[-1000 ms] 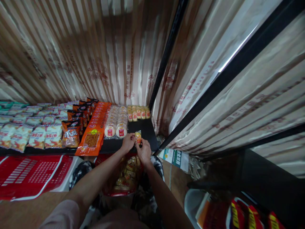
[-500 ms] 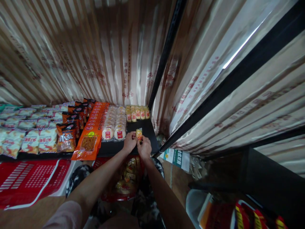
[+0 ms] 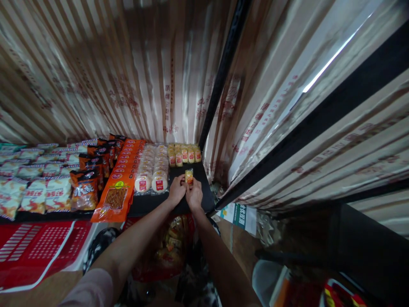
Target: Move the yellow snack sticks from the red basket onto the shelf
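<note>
A small yellow snack packet [image 3: 189,176] stands upright over the black shelf [image 3: 204,187], pinched from both sides. My left hand [image 3: 177,191] grips its left edge with closed fingers. My right hand [image 3: 194,195] closes on its right edge. Behind it a row of matching yellow packets [image 3: 184,154] lines the back of the shelf. Below my forearms a red bag of more packets [image 3: 169,247] sits in my lap.
Left of my hands lie round white cakes [image 3: 152,170], long orange packs [image 3: 123,181], dark orange bags [image 3: 85,187] and white bags [image 3: 38,192]. A red basket [image 3: 35,247] is below left. Striped foil curtains and a black post [image 3: 223,72] rise behind.
Both hands have carried the small packet slightly farther back along the shelf, toward the row of yellow packets. The view has shifted a little, so the shelf goods sit more to the left.
</note>
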A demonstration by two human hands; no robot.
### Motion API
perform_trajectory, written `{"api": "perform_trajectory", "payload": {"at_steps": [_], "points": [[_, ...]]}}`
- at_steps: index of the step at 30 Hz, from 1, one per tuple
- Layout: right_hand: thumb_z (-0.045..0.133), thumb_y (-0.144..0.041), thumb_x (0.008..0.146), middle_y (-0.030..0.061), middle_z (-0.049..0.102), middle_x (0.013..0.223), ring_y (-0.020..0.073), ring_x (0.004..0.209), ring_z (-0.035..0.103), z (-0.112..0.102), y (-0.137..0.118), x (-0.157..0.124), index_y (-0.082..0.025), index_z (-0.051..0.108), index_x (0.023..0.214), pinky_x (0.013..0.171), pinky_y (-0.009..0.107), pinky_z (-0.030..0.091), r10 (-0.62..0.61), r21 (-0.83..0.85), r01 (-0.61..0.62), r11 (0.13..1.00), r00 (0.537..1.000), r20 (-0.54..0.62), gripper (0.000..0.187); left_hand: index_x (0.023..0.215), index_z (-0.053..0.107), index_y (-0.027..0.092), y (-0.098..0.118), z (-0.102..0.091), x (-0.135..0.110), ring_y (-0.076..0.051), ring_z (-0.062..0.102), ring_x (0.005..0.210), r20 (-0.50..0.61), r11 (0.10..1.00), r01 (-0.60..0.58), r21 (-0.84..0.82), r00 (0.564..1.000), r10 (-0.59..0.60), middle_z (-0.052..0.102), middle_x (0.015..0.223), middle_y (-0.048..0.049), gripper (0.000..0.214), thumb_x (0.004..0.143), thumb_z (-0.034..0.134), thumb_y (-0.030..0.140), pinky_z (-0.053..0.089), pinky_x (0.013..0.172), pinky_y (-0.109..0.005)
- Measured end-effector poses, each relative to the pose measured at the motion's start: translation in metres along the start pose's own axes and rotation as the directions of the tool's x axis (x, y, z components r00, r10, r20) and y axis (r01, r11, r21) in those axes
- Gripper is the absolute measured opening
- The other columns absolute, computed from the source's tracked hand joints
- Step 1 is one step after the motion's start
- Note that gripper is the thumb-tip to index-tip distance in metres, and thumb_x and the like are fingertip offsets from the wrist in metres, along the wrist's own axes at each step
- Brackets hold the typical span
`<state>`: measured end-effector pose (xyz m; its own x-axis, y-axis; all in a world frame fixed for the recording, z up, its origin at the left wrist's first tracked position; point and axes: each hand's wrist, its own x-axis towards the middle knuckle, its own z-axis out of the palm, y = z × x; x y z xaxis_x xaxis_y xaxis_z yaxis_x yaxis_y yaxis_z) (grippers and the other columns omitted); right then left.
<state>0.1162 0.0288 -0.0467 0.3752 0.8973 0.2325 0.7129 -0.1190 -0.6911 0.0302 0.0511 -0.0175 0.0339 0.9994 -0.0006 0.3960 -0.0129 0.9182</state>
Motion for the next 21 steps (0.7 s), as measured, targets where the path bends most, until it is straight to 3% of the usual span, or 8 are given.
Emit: {"api": "perform_trajectory", "payload": {"at_steps": [12, 21], "points": [[0.038, -0.02, 0.081, 0.0128, 0.054, 0.106, 0.02, 0.09, 0.056, 0.015, 0.009, 0.035, -0.015, 0.044, 0.127, 0.079, 0.032, 0.045, -0.021, 0.041, 0.024, 0.999, 0.998, -0.054, 0.047, 0.114, 0.057, 0.019, -0.011, 0.023, 0.036, -0.018, 0.055, 0.101, 0.051, 0.999, 0.021, -0.031, 0.999, -0.019, 0.059, 0.11, -0.0072, 0.042, 0.072, 0.052, 0.014, 0.038, 0.095, -0.032], [0.039, -0.018, 0.08, 0.0159, 0.054, 0.11, 0.0215, 0.092, 0.056, 0.021, 0.004, 0.057, -0.011, 0.039, 0.132, 0.081, 0.033, 0.045, 0.013, 0.046, -0.012, 0.999, 1.0, -0.007, 0.052, 0.115, 0.056, 0.019, -0.012, 0.03, 0.059, -0.019, 0.051, 0.109, 0.039, 0.996, 0.053, -0.07, 0.998, -0.05, 0.057, 0.119, -0.0062, 0.043, 0.073, 0.051, 0.014, 0.035, 0.098, -0.031]]}}
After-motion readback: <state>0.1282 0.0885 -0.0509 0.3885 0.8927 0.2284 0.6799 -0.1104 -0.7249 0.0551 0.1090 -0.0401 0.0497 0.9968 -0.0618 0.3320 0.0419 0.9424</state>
